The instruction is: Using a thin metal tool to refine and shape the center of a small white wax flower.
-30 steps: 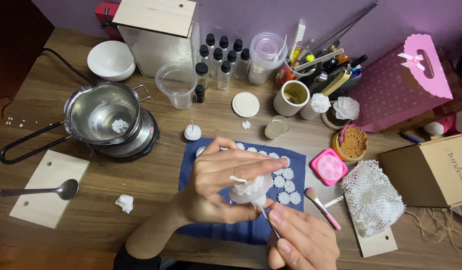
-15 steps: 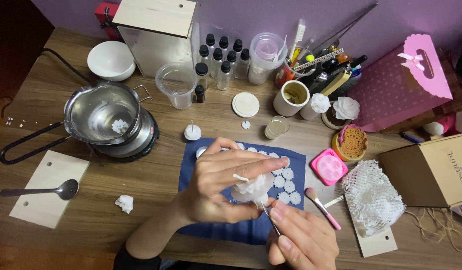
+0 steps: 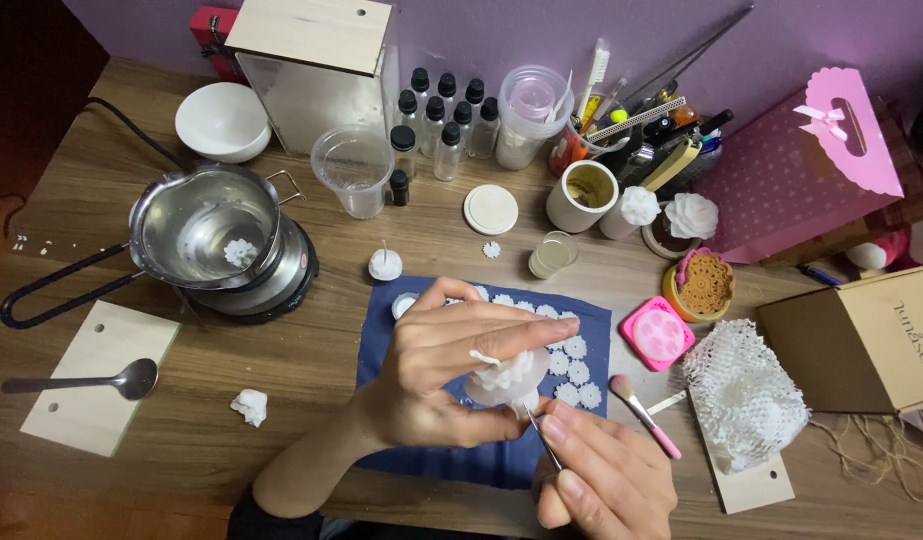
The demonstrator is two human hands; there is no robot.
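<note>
My left hand (image 3: 437,375) grips a small white wax flower candle (image 3: 504,375) with a wick, above a dark blue cloth (image 3: 462,455). Held in my right hand (image 3: 602,475) is a thin metal tool (image 3: 540,440), and its tip touches the underside of the flower. Several small white wax flowers (image 3: 572,365) lie on the cloth just right of my hands. A pink-handled brush (image 3: 642,412) rests at the cloth's right edge.
A metal melting pot (image 3: 207,235) sits on a hot plate at left, with a spoon (image 3: 82,380) on a wooden board. Behind stand a plastic cup (image 3: 352,170), dark-capped bottles (image 3: 437,125), a white bowl (image 3: 222,120) and a tool holder. A pink mould (image 3: 657,332), white mesh (image 3: 742,395) and a cardboard box (image 3: 867,340) are at right.
</note>
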